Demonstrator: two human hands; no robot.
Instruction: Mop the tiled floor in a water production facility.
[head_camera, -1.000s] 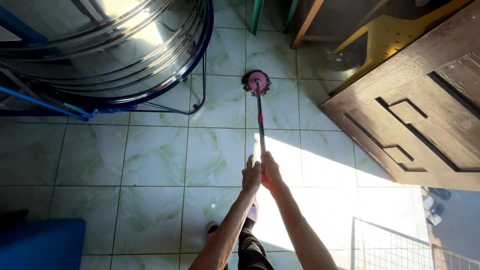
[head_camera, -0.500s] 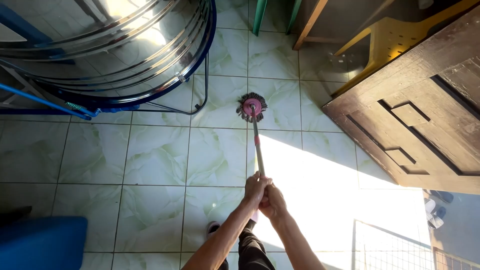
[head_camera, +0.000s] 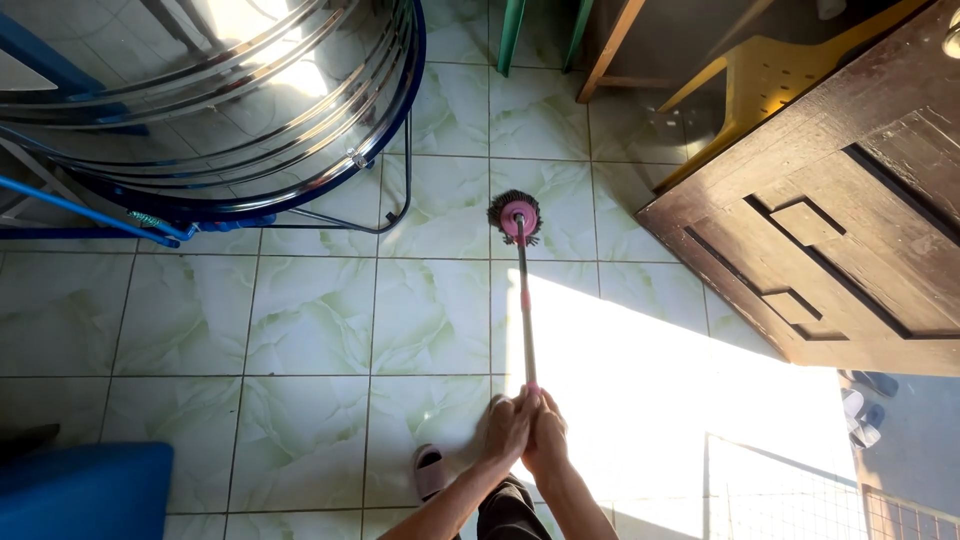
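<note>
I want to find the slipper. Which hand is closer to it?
Left. The left hand grips the mop handle just right of the slipper; the right hand is farther right.

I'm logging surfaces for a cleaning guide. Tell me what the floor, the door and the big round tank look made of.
Floor: glazed ceramic tile, likely, pale green marbled, with grout lines and a glossy glare.
Door: dark brown wood, going by grain and carved panels, matte.
Tank: polished metal, probably stainless steel, with ribbed mirror-like reflections.

A home's entrance area is showing: pale green marbled floor tiles (head_camera: 310, 310), a carved brown wooden door (head_camera: 830, 230), slippers lying by the threshold (head_camera: 865, 415).
</note>
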